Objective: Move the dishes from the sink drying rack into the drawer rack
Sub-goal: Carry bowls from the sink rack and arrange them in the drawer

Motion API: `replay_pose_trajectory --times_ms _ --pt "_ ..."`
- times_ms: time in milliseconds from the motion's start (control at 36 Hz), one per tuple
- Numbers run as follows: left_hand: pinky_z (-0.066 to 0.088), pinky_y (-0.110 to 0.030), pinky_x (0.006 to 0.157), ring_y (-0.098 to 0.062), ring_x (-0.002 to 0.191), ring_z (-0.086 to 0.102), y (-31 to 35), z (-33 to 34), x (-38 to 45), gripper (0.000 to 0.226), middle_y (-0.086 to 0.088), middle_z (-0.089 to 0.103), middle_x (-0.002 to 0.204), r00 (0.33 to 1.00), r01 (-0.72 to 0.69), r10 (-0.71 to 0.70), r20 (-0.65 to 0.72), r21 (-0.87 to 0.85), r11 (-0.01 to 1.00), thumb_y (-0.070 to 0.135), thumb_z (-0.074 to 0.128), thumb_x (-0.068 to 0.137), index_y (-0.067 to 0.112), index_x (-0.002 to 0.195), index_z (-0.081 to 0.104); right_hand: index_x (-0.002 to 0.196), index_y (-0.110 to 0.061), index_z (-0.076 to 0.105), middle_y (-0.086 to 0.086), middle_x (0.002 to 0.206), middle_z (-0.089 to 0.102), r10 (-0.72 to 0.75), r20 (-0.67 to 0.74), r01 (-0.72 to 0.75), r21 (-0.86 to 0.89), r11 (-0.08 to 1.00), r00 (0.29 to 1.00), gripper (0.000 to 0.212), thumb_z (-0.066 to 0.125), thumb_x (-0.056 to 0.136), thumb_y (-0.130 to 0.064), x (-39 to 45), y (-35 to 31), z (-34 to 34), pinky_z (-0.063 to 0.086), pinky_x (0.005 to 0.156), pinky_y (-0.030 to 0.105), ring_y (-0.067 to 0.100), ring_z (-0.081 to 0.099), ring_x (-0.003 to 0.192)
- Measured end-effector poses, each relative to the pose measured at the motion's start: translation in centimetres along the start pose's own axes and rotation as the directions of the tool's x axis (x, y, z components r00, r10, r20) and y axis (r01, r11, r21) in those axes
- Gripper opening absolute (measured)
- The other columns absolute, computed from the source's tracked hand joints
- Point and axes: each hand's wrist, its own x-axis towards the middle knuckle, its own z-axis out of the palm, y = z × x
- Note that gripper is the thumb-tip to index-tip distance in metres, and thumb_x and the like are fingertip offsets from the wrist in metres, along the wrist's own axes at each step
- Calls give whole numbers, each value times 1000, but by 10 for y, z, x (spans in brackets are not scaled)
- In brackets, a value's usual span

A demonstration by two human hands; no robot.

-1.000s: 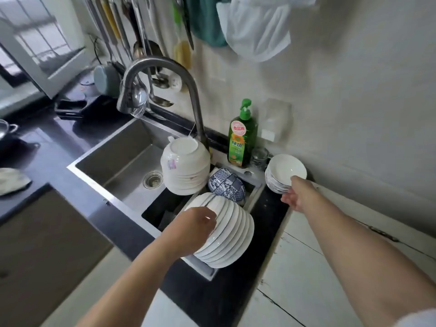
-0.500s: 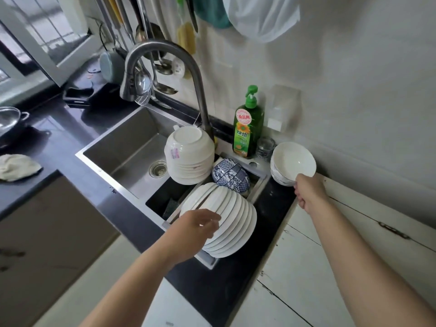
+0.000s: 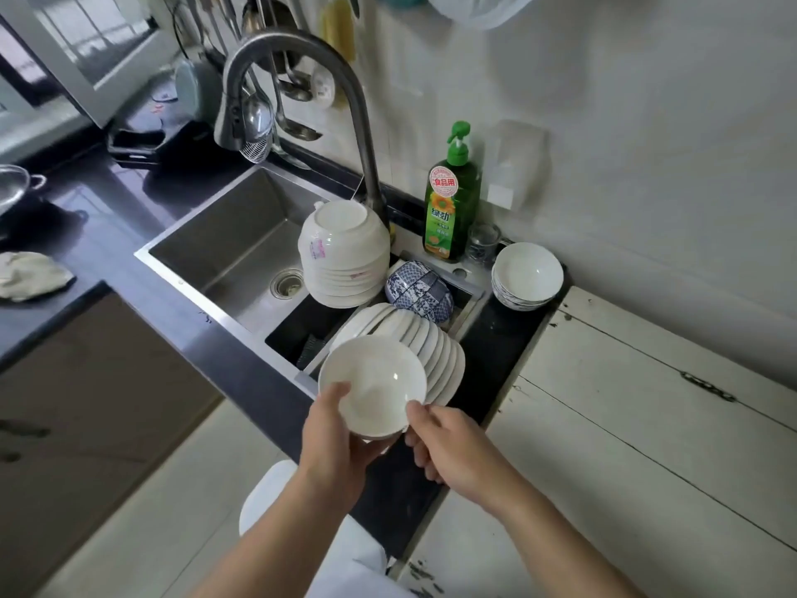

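Holding a shallow white dish (image 3: 373,384) tilted over the near edge of the sink, the left hand (image 3: 334,446) cups it from below with the thumb laid on its near-left rim. The right hand (image 3: 448,446) meets the same dish at its near-right rim, thumb on the edge and fingers curled underneath, so both hands clamp one dish between them, close together.

Just behind the held dish, a row of white plates (image 3: 431,343) stands on edge in the drying rack (image 3: 468,297), which sits in the right part of the sink (image 3: 233,248). A blue patterned bowl (image 3: 418,291) lies tipped on its side at the far end of that row. To its left, a stack of white bowls (image 3: 345,256) rests upside down, leaning against the base of the curved tap (image 3: 302,49).

On the dark counter to the right of the rack, a short stack of upright white bowls (image 3: 527,274) sits against the wall. A green soap bottle (image 3: 450,209) stands beside a small glass (image 3: 483,243) on the far sink ledge. Ladles and other utensils (image 3: 284,58) hang on the wall behind the tap. A pale cloth (image 3: 30,276) lies on the counter at the far left, with a metal pot (image 3: 13,187) beyond it. White painted boards (image 3: 625,425) fill the right side of the scene.
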Motion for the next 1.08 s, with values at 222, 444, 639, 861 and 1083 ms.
replay_pose_trajectory --times_ms 222,444,639,861,1083 --pt "57 -60 89 -48 117 60 12 -17 1 37 -18 55 136 997 -61 53 -54 -139 988 26 56 93 24 130 57 81 -20 62 0 74 68 -80 -427 25 -135 991 900 18 57 98 -19 82 26 -78 52 65 34 14 67 65" --pt "58 -58 88 -48 115 62 8 -15 -4 42 -19 55 136 995 -42 25 -99 -173 984 25 55 93 23 136 54 139 -8 52 17 142 47 -189 -586 -201 -536 820 788 42 53 101 -25 167 22 -165 46 97 47 44 56 118" --pt "60 -53 84 -46 115 63 13 -18 -13 38 -18 58 134 994 -59 43 -101 -160 985 23 52 95 23 133 54 122 -8 62 20 121 65 -63 -472 -320 -683 656 879 33 49 101 -29 194 32 -179 45 81 38 41 61 110" --pt "55 -57 95 -44 113 65 20 -22 -17 31 -17 62 131 991 -85 68 -112 -160 983 22 50 95 24 125 58 126 -4 61 25 123 62 -150 -482 -300 -730 614 863 31 52 98 -15 200 29 -180 52 89 43 46 60 113" --pt "55 -58 95 -45 112 66 25 -21 -19 32 -18 61 131 991 -90 74 -109 -151 985 22 51 94 23 126 56 113 1 62 24 117 67 -305 -512 -205 -718 666 803 23 56 90 2 190 22 -182 53 87 43 45 62 107"
